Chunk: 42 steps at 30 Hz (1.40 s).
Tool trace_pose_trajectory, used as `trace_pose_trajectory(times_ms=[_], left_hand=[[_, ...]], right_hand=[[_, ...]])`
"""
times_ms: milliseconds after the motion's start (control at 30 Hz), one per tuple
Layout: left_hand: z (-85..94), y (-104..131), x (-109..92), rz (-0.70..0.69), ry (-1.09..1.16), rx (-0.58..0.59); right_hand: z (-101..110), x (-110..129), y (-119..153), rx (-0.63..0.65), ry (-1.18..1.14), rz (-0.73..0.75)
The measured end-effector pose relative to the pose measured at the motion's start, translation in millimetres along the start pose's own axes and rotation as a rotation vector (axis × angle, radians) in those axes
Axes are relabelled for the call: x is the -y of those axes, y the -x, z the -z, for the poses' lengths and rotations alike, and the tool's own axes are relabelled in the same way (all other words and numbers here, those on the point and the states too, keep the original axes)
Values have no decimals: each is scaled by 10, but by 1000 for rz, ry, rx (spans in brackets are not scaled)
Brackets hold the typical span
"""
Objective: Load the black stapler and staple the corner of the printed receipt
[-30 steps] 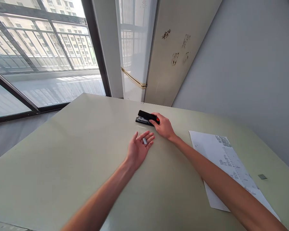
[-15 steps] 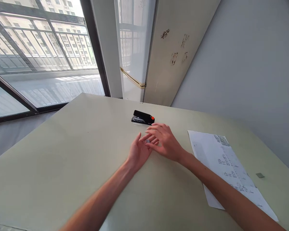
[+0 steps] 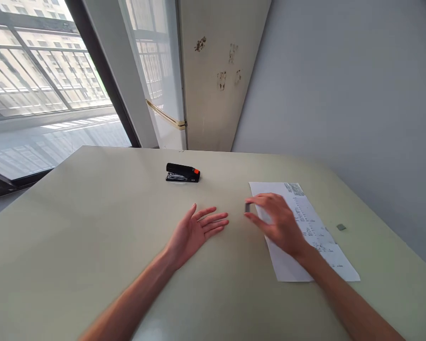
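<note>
The fingers (image 3: 258,201) of the right hand (image 3: 280,223) are drawn into a pinch, thumb and forefinger parted only by the small grey strip (image 3: 247,207) they hold. The strip is just off the left edge of the paper sheet (image 3: 310,226), and the right forearm passes over the sheet. To carry it well, press evenly from its two ends, lightly enough that it neither bends nor springs free, and keep the wrist steady.

Its long axis runs from forefinger tip to thumb tip, roughly in line with the sheet's length; blur hides which end is which.

Left of the sheet, the left hand (image 3: 191,236) lies palm up, fingers loosely spread and pointing toward the sheet, with nothing visible in them. Farther left and beyond the sheet, the black stapler (image 3: 182,173) rests on the table (image 3: 92,227), its parted mouth pointing away from the sheet, its red-marked end nearer it.
</note>
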<state>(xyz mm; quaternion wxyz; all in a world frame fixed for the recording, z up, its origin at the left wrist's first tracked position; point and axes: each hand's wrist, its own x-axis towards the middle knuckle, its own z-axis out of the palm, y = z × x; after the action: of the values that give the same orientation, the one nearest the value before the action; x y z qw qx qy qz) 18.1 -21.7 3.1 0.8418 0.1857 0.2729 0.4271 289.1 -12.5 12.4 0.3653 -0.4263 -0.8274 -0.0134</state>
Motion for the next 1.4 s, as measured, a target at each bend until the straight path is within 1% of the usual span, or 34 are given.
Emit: trace_pose_trajectory(times_ms=[100,167,233,333,433,533,600,667,833,900,967,1033,1067,1400], left_hand=[[-11,-32,-51,-3,-25,-62],[-26,-47,-82,0,-32,-106],[-53,-54,-105,4,-42,-139],[-100,-55,-127,10,-66,-182],[-128,-57,-140,4,-86,-234],[-128,-67,-151,-9,-95,-262],[-123,-76,-157,-13,-95,-265],[-121,-83,-164,-17,-96,-264],[-144,-97,-176,-10,-133,-263],[-149,-102,-179,1,-153,-248],[-146,-103,-181,10,-170,-224],[-136,-102,-183,18,-182,-209],[-129,-102,-182,21,-186,-206],[-107,-105,-183,41,-216,-191]], right_hand=[[334,-599,329,-103,201,-273],[520,-980,567,-117,294,-458],[652,-1287,780,-132,343,-578],[736,-1572,998,-121,378,-671],[734,-1679,1074,-89,394,-722],[720,-1643,1040,-103,403,-728],[718,-1546,977,-137,372,-680],[716,-1397,897,-132,291,-611],[639,-939,721,21,-5,-476],[571,-793,691,82,-79,-452],[498,-696,682,190,-109,-405],[443,-646,682,270,-115,-370],[426,-635,683,284,-116,-364],[434,-623,681,287,-143,-378]])
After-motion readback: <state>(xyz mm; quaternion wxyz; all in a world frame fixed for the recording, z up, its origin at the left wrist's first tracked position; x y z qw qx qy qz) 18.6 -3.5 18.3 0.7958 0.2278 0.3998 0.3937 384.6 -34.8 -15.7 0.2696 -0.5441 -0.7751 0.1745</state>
